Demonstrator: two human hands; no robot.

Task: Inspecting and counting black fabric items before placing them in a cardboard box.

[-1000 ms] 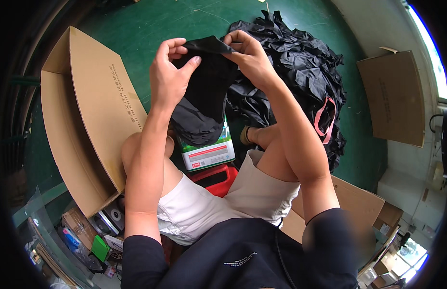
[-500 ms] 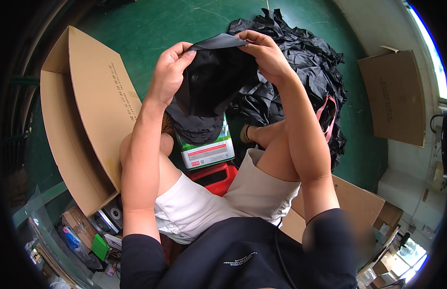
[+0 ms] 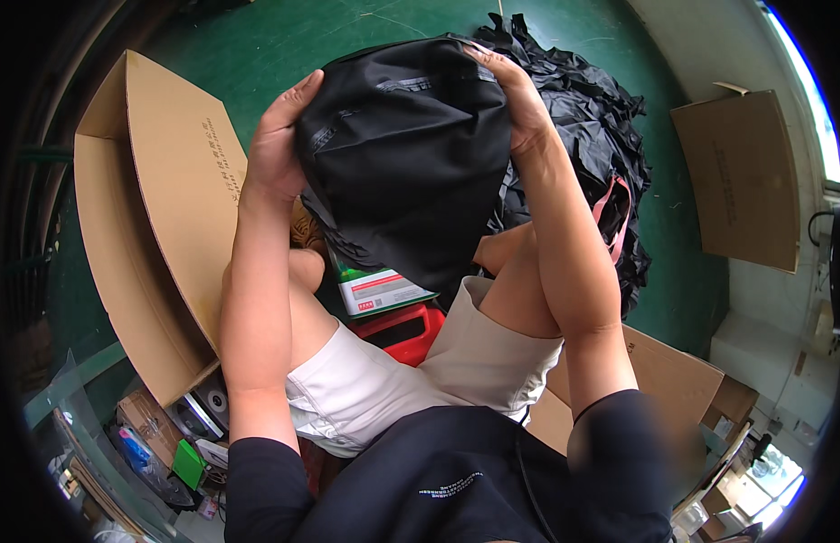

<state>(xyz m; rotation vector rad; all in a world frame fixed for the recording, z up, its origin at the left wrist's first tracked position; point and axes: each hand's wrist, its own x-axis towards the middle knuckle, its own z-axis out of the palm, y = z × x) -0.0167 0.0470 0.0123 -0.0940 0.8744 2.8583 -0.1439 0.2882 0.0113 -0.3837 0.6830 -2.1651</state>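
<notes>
A piece of smooth black fabric (image 3: 406, 145) is spread out between my hands, with a few short shiny grey strips on its upper part. At its left edge, my left hand (image 3: 280, 140) grips it, thumb up and the fingers mostly hidden behind the cloth. My right hand (image 3: 521, 101) holds the upper right corner, its thumb lying along the edge. Below the held piece, the edges of several stacked black fabric pieces (image 3: 347, 249) show on top of a white and green box-shaped container (image 3: 384, 291). The held fabric covers most of that stack.
A large heap of black fabric (image 3: 574, 127) lies on the green floor, a pink strap (image 3: 616, 217) at its right side. An open cardboard box (image 3: 180, 172) stands at my left. A red plastic object (image 3: 406, 330) sits between my legs. Another cardboard box (image 3: 741, 181) leans by the right wall.
The fabric, folded over at its top edge before, is now opened out flat and wider. My left hand has moved left and down, and my right hand slightly right.
</notes>
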